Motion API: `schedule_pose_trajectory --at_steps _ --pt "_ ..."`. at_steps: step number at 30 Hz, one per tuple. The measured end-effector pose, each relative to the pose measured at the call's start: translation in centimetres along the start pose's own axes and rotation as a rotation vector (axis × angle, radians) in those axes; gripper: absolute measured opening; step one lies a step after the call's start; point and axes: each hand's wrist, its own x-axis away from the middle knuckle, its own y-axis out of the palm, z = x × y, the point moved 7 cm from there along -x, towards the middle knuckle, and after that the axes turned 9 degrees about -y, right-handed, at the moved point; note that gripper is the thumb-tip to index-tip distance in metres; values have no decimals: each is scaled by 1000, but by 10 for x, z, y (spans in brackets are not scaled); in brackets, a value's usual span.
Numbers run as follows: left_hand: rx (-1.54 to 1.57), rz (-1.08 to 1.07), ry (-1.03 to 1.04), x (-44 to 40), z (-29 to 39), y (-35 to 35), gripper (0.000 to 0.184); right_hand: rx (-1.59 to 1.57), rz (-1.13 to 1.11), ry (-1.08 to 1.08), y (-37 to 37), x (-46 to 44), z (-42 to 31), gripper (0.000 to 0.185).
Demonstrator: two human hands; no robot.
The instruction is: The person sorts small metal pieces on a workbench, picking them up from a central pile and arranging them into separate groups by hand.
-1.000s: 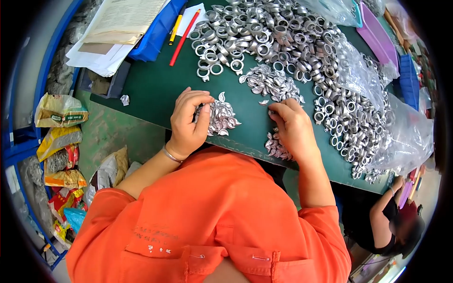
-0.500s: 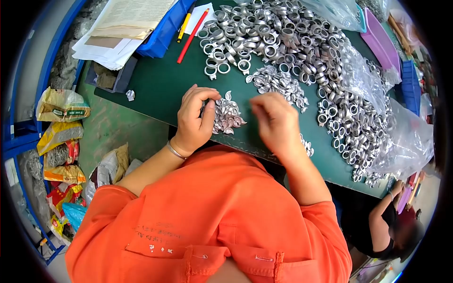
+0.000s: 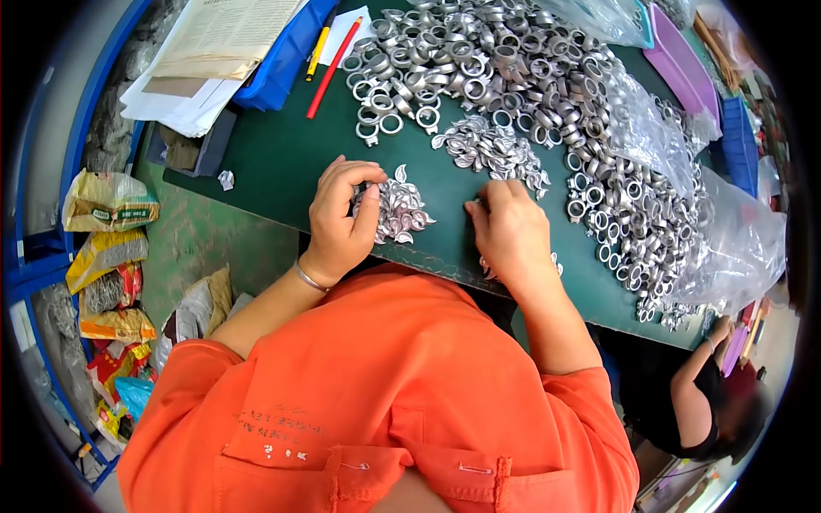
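Observation:
My left hand (image 3: 344, 209) rests at the left side of a small heap of leaf-shaped metal pieces (image 3: 402, 209). Its fingers curl towards the thumb, and whatever lies between the tips is hidden. Right of that heap, my right hand (image 3: 516, 229) is closed with fingers bent down near the table's front edge; its fingertips are turned away, so anything in them cannot be made out. A few more leaf-shaped pieces (image 3: 558, 263) show beside and under this hand. Beyond it lies a larger heap of similar pieces (image 3: 492, 150).
A big spread of metal rings (image 3: 513, 60) covers the back and right of the green table (image 3: 274, 162), partly under clear plastic bags (image 3: 727, 244). A red pencil (image 3: 333, 68), a yellow pen (image 3: 320, 47) and a blue bin (image 3: 286, 64) lie back left. Another person (image 3: 697, 398) sits at right.
My right hand has lowered towards the table's front edge, away from the heap by my left hand. My left hand stays beside that heap. The whole view has shifted slightly.

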Motion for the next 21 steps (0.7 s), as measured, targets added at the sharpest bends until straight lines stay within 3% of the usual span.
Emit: schedule_pose_trajectory --at_steps 2,4,5,10,13,15,18,21 --pt "5 -9 3 1 1 0 16 -27 -18 8 -1 -1 -1 16" --pt "3 6 -25 1 -1 0 16 -96 -32 -127 -2 -2 -9 13" --pt "9 14 -21 1 -2 -1 16 -223 -81 -48 -2 0 -3 12" --pt "8 6 -19 2 -2 -1 17 -260 -265 20 -37 15 25 12" --pt "-29 -44 12 3 -3 2 21 -231 -242 -63 -35 12 29 10" --pt "-22 -31 8 3 -3 1 21 -58 86 -104 -41 2 31 8" --pt "-4 -26 -10 3 -5 0 21 7 174 -61 -30 1 42 8" --pt "-17 -27 -1 3 -3 1 21 -12 73 75 -30 6 52 10"
